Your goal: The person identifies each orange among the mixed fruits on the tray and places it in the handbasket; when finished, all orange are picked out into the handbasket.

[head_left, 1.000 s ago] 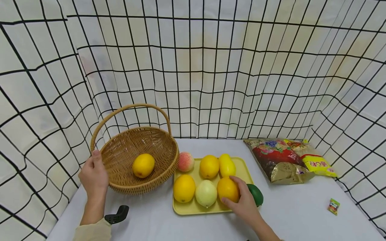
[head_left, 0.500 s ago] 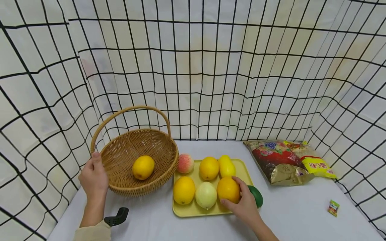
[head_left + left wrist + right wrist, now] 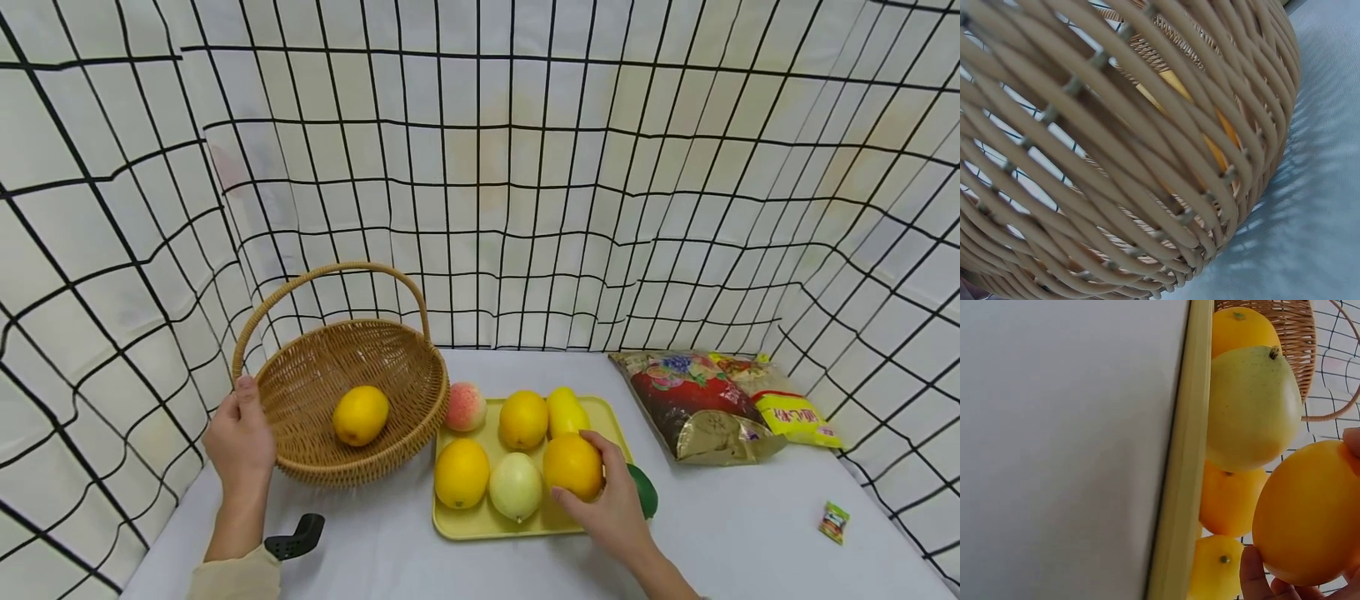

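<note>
My left hand (image 3: 242,437) grips the wicker basket (image 3: 337,343) on its left side, where the arched handle meets the rim. The basket tilts toward me, and one yellow lemon-like fruit (image 3: 361,415) lies inside. My right hand (image 3: 613,512) holds an orange (image 3: 572,467) between thumb and fingers, over the right front of the yellow tray (image 3: 480,531). Around it on the tray are a pale green round fruit (image 3: 515,486), a yellow-orange fruit (image 3: 461,473), another orange (image 3: 523,418) and a long yellow fruit (image 3: 566,411). The left wrist view shows mostly basket weave (image 3: 1135,144).
A peach (image 3: 466,407) sits at the tray's back left corner, beside the basket. Behind my right hand shows a dark green fruit (image 3: 643,490). Food bags (image 3: 697,408) lie at the back right, a small candy packet (image 3: 834,522) at the far right. Grid-patterned cloth walls (image 3: 510,208) enclose the table.
My right hand has raised the orange slightly from its spot on the tray. The left hand still holds the basket as before; the head view has shifted a little.
</note>
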Demonstrator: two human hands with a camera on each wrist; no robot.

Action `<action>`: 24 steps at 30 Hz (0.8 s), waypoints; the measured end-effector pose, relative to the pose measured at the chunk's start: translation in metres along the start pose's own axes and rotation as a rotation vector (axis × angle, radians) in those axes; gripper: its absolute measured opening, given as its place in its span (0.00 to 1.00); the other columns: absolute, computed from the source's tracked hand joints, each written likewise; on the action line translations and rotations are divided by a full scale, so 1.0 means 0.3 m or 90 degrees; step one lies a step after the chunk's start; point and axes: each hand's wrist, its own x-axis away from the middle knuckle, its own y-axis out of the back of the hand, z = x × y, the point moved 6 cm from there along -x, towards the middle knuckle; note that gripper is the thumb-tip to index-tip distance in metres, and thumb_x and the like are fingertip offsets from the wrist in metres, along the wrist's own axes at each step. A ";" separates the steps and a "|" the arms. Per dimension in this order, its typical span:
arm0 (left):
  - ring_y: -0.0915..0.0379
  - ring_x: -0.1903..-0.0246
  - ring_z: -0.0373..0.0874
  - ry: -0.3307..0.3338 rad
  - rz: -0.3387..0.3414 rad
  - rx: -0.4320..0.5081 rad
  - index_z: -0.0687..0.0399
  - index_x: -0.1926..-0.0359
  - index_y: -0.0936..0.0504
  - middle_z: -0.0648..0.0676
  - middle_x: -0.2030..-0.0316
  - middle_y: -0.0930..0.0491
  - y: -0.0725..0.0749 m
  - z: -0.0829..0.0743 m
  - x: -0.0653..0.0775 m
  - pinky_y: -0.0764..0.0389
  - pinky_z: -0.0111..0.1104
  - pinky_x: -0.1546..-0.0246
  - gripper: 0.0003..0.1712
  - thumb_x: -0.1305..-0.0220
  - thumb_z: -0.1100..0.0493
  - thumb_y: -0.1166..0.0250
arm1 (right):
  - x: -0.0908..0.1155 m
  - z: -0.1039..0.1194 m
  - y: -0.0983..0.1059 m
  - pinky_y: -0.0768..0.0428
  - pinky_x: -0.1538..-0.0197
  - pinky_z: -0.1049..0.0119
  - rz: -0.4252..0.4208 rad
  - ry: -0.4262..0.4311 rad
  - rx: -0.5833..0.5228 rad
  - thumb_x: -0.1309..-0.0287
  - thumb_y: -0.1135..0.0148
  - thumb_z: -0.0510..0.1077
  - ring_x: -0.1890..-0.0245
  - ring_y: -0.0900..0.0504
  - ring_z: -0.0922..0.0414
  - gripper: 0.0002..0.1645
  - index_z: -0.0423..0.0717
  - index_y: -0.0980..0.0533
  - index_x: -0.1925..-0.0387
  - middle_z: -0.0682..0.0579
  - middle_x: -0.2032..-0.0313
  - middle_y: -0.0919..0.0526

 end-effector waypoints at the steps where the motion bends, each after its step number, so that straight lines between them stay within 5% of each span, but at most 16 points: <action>1: 0.54 0.86 0.37 -0.003 0.000 -0.001 0.54 0.83 0.40 0.47 0.88 0.45 0.000 -0.002 -0.001 0.50 0.33 0.80 0.33 0.26 0.37 0.52 | -0.003 0.007 0.001 0.25 0.50 0.57 0.000 0.004 -0.002 0.56 0.21 0.45 0.51 0.26 0.55 0.48 0.55 0.37 0.35 0.52 0.42 0.30; 11: 0.53 0.87 0.39 0.006 0.005 -0.018 0.54 0.83 0.40 0.48 0.88 0.45 0.000 0.001 0.001 0.50 0.33 0.82 0.33 0.26 0.37 0.53 | -0.060 0.100 -0.007 0.25 0.50 0.55 0.006 0.034 -0.022 0.57 0.23 0.41 0.50 0.27 0.53 0.49 0.56 0.40 0.36 0.53 0.41 0.32; 24: 0.55 0.87 0.38 -0.007 -0.005 -0.008 0.53 0.84 0.40 0.48 0.89 0.46 0.000 -0.007 0.000 0.52 0.33 0.83 0.33 0.26 0.37 0.52 | -0.107 0.232 -0.096 0.22 0.54 0.55 0.028 0.080 -0.113 0.57 0.23 0.39 0.53 0.26 0.50 0.48 0.59 0.40 0.37 0.53 0.45 0.31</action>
